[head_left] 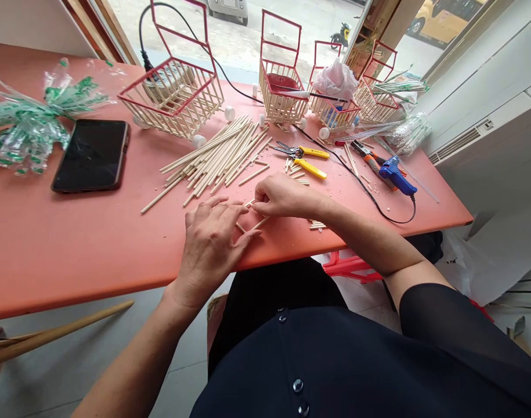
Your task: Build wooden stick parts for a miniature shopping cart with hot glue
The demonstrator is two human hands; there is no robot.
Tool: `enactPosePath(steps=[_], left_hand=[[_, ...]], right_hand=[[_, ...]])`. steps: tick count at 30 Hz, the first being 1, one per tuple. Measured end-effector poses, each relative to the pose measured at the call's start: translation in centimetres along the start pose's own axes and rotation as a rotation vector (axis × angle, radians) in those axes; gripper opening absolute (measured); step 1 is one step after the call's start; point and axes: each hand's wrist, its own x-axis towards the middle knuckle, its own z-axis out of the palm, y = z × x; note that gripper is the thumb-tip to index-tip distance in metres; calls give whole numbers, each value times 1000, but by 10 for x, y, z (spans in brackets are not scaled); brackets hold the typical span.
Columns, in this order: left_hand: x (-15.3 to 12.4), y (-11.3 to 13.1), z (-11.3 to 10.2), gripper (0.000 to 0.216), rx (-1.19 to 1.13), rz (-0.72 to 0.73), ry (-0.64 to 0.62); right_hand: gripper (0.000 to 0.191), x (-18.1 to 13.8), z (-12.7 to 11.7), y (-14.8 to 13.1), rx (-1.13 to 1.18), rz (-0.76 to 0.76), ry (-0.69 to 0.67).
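Note:
Short wooden sticks (260, 223) lie at angles to each other near the table's front edge, between my two hands. My left hand (215, 235) steadies them from the left, its thumb and fingers curved around their ends. My right hand (285, 196) is closed in a pinch over their far side; its fingertips are partly hidden. Just beyond is a pile of long wooden sticks (226, 157). Yellow-handled wire strippers (302, 157) lie open behind my right hand, with short cut pieces (296, 173) beside them.
Small stick-built carts stand along the back, including a large one (173, 98) and a middle one (283, 87). A blue glue gun (398, 174) with its cable lies right. At left are a black phone (91, 155) and green-and-clear plastic wrappers (30, 125). The pink table (95, 249) ends near my body.

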Motion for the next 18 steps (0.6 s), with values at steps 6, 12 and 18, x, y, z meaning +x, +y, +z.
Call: enactPosePath(steps=[6, 12, 18], left_hand=[[0, -1, -1, 30, -8, -50, 36], [0, -1, 0, 24, -11, -62, 57], [0, -2, 1, 25, 2, -57, 56]], right_hand=[[23, -3, 2, -10, 31, -16, -14], [23, -2, 4, -14, 16, 17, -23], [25, -2, 4, -17, -1, 33, -25]])
